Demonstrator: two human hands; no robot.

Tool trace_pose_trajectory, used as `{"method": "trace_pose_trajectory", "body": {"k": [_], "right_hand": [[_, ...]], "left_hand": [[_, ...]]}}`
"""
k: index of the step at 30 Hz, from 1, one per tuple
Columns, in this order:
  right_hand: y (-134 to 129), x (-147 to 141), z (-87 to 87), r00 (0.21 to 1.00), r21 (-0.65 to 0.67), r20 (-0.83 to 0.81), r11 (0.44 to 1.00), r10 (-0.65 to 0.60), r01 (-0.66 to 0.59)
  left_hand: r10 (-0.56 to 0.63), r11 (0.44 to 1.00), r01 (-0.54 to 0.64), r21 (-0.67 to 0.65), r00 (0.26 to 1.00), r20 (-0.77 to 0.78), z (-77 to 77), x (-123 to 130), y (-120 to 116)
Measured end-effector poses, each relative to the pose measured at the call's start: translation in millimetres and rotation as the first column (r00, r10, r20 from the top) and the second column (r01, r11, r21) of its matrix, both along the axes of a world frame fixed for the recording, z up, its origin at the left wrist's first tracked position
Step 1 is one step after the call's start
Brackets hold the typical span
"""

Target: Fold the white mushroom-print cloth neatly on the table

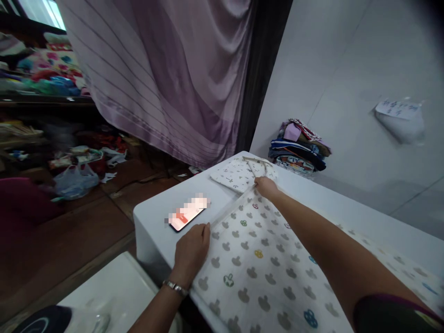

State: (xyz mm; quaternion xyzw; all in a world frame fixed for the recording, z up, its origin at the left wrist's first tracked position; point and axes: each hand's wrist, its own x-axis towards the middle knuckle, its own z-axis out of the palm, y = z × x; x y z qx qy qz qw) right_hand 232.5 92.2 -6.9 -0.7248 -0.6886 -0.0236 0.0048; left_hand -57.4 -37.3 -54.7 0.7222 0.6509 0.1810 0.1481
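A white cloth printed with grey, green, yellow and blue mushroom shapes [270, 259] lies spread over the white table. My left hand [192, 249], with a metal watch on its wrist, is closed on the cloth's near left corner. At the far corner my right hand [266, 188] pinches the same cloth's edge. Just beyond my right hand lies a folded white garment with small prints [231, 175]. A lit phone [189, 215] rests on the table, left of the cloth and beyond my left hand.
Folded clothes [298, 145] are stacked against the wall at the table's far side. A purple curtain [173, 69] hangs behind. Plastic bags [76, 180] sit on the floor at left. A white surface [111, 291] with a dark round object stands at lower left.
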Motion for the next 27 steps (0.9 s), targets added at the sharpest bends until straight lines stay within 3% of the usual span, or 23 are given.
{"method": "trace_pose_trajectory", "body": {"k": [7, 14, 20, 27], "right_hand": [[-21.5, 9.3, 7.4, 0.999, 0.054, -0.018, 0.998, 0.039, -0.038], [-29.0, 9.9, 5.6, 0.997, 0.082, -0.028, 0.995, 0.067, -0.064], [-35.9, 22.4, -0.9, 0.994, 0.102, -0.071, 0.992, 0.081, -0.073], [-37.1, 30.2, -10.7, 0.991, 0.110, -0.097, 0.990, 0.097, -0.086]], "left_hand": [[-0.009, 0.999, 0.007, -0.034, 0.998, -0.063, 4.3, -3.4, 5.0], [-0.136, 0.985, 0.113, -0.131, 0.975, -0.178, 29.7, 11.3, 40.7], [-0.137, 0.976, 0.120, -0.183, 0.987, -0.085, 21.5, 32.1, 64.2], [-0.182, 0.945, 0.200, -0.257, 0.979, 0.092, 17.1, 33.6, 62.7]]}}
